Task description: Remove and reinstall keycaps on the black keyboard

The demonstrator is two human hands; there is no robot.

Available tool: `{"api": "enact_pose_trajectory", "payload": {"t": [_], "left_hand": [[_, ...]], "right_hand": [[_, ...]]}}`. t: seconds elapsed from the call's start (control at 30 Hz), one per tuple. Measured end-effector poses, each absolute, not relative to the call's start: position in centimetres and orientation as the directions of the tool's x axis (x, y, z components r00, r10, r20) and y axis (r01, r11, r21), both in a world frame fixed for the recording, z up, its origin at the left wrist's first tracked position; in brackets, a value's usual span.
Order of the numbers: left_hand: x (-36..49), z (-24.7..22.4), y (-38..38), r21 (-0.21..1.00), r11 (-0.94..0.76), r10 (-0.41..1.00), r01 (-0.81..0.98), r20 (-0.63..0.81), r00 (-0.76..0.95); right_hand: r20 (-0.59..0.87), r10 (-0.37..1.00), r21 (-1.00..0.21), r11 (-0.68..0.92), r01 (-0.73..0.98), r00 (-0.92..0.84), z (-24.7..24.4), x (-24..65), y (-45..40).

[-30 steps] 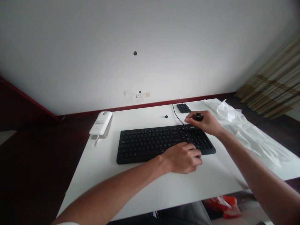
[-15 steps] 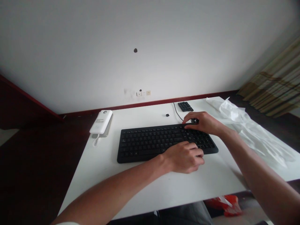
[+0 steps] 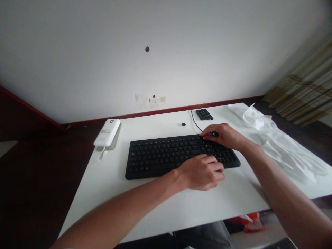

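Left hand (image 3: pixel 200 172) lies curled over the near right of the keyboard (image 3: pixel 160 155), fingers on the keys. Nothing shows in it, and I cannot tell whether it grips or only rests. Right hand (image 3: pixel 225 135) makes a narrow pinch, thumb and fingers closed on a small black piece (image 3: pixel 214 134), mostly hidden, just over the keyboard's far edge. Beyond lie a black chip (image 3: pixel 183 124), a black cable (image 3: pixel 195 121) and a key block (image 3: pixel 204 114), all on the white table (image 3: pixel 155 207). Left of the keyboard sits a power bank (image 3: pixel 107 132); to the right, crumpled plastic (image 3: pixel 269 138). Socket plates (image 3: pixel 157 99) mark the wall (image 3: pixel 166 52) behind.
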State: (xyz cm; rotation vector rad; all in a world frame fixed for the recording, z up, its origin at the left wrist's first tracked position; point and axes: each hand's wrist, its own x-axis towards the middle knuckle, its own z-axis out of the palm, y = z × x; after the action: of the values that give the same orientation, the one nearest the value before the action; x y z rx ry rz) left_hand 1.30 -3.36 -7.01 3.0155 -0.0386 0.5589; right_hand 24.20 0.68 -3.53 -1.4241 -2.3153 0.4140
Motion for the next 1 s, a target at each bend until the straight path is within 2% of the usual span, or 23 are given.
{"api": "enact_pose_trajectory", "payload": {"t": [0.27,0.5,1.0], "left_hand": [[1.33,-7.23,-3.35,0.087,-0.996,-0.002,-0.037,0.370,0.929],[1.32,-7.54,-3.35,0.085,-0.996,-0.005,-0.041,0.383,0.924],[1.33,-7.33,-3.36,0.089,-0.995,-0.005,-0.042,0.381,0.925]], "right_hand": [[0.181,0.902,-0.431,0.432,0.793,-0.393,-3.48,23.98,0.40],[0.149,0.938,-0.475,0.344,0.810,-0.312,-3.58,24.26,0.36],[0.200,0.910,-0.395,0.415,0.820,-0.364,-3.86,23.86,0.21]]}}
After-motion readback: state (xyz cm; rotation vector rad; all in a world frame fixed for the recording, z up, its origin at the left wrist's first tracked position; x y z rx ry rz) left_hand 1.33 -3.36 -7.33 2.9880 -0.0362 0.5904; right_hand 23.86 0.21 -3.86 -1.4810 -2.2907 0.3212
